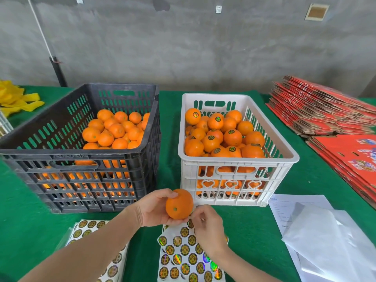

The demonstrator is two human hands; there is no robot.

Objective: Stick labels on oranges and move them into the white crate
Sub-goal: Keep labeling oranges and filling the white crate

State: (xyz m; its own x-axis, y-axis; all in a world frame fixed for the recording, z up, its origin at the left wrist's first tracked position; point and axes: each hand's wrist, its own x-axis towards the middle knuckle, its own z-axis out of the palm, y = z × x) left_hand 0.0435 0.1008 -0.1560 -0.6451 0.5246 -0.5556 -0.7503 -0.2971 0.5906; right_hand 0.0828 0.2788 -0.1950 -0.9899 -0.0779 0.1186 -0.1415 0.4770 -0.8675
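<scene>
As left hand (pixel 151 208) cups orange (pixel 179 204), above labels (pixel 184 255)

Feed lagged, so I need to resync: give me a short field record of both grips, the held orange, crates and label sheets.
left grip: holds the orange in front of the white crate
right grip: fingers pinched at the orange's lower right; any label there hidden
orange: no label on visible side
black crate: plain oranges
white crate: labelled oranges, well filled
label sheets: two, on the green cloth under the arms
</scene>
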